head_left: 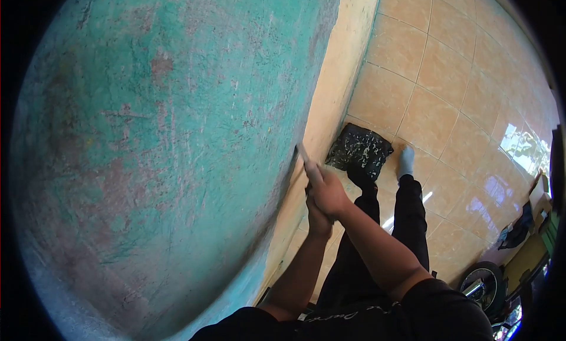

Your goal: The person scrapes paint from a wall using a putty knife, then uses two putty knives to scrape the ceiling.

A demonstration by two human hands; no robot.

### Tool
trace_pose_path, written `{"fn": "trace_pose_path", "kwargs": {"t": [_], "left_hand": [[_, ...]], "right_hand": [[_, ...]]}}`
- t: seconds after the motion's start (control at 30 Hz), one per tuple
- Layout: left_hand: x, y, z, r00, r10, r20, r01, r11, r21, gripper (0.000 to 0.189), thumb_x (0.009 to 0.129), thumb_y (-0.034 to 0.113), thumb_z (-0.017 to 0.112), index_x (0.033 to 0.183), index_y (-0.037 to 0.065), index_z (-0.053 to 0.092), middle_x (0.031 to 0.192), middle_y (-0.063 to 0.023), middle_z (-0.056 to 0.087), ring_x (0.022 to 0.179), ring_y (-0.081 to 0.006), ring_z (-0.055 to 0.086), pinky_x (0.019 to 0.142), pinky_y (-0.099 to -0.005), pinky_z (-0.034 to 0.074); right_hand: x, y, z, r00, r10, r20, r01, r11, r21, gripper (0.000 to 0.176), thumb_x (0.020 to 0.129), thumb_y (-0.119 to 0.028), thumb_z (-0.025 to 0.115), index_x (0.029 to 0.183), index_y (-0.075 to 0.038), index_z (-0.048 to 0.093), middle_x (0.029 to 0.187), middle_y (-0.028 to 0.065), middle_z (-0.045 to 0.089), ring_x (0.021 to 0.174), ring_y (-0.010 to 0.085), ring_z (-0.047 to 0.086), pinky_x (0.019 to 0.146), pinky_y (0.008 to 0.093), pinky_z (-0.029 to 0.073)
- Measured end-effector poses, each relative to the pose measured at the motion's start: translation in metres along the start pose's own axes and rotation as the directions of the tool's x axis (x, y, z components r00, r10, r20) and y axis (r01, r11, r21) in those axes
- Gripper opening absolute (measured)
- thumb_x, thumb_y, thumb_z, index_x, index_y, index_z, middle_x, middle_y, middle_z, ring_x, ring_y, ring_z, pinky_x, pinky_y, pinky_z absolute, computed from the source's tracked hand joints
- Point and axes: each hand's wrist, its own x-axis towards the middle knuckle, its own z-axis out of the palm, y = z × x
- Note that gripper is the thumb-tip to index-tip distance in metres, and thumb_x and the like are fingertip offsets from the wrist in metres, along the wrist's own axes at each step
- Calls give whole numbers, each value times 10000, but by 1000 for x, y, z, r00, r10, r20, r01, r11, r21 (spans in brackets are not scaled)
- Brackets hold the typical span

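My right hand [329, 193] is closed around a narrow, greyish scraper [302, 152], its index finger stretched along it. The scraper's tip meets the lower edge of the worn turquoise wall [194, 117], just above a cream band [330, 81]. Below and partly behind the right hand, my left hand [319, 218] is closed too. It seems to grip the rear of the same scraper, though its fingers are mostly hidden. Patches of grey and brown show through the scuffed turquoise paint.
A black plastic sheet or bag [361, 149] strewn with pale flakes lies by the wall, near my feet. Glossy tan tiles [436, 105] cover the floor. At the lower right stand a motorbike wheel [480, 288] and a box [539, 196].
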Motion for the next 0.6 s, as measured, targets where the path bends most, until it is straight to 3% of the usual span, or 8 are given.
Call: {"fn": "trace_pose_path", "kwargs": {"t": [0.03,0.13,0.17,0.27,0.3,0.37,0.5,0.6], "left_hand": [[-8,0,7,998,-1,-66,0,1000,-16,428,991,419,292,1252,115,441,1144,-29,515,1081,-129,512,894,-295,437],[5,-3,-8,964,-106,243,161,962,-221,424,988,415,279,1231,109,445,1116,-38,517,1047,-130,522,859,-303,451],[33,-17,-47,814,-79,576,331,877,-348,440,986,400,268,1259,93,426,1130,-51,500,1063,-149,510,879,-319,440],[44,-20,-56,798,-59,600,301,901,-312,424,979,370,299,1270,84,414,1132,-61,483,1060,-160,497,873,-325,439],[23,-18,-33,950,-76,303,135,975,-179,419,977,366,310,1269,85,416,1133,-58,482,1061,-155,496,873,-322,438],[-11,-15,3,988,75,-135,-71,997,31,433,978,462,321,1213,123,451,1100,-15,519,1023,-116,527,857,-304,450],[-10,-8,-15,999,1,40,0,1000,-25,430,985,451,305,1251,133,419,1107,-13,507,1048,-122,514,881,-301,436],[-6,-16,-15,1000,4,-26,-5,1000,-31,421,986,454,296,1236,141,426,1099,-4,505,1044,-120,515,874,-298,438]], "right_hand": [[-5,5,1,999,23,26,-23,1000,8,562,955,-502,391,944,38,548,748,79,539,671,148,527,616,300,446],[2,3,-2,997,62,36,-67,985,158,528,957,-511,385,882,-10,536,771,34,507,687,102,468,615,278,417],[11,-3,-3,997,66,33,-72,972,224,532,956,-518,380,868,-16,531,780,34,504,696,100,459,620,278,413],[19,-1,-3,997,29,66,-45,968,246,521,959,-519,363,847,-34,515,747,24,492,649,98,444,594,288,402],[12,3,-6,994,44,104,-63,980,190,517,961,-515,360,852,-34,514,738,22,490,642,98,445,590,286,402],[4,24,-5,983,47,175,-51,998,20,492,970,-494,354,850,-40,503,719,14,485,642,100,448,582,280,400],[8,33,6,987,87,137,-116,969,218,525,956,-483,405,911,21,544,693,64,524,626,129,525,582,284,446],[9,33,3,986,33,162,-79,955,286,509,959,-482,397,896,2,538,689,50,508,615,124,502,577,294,442]]}}
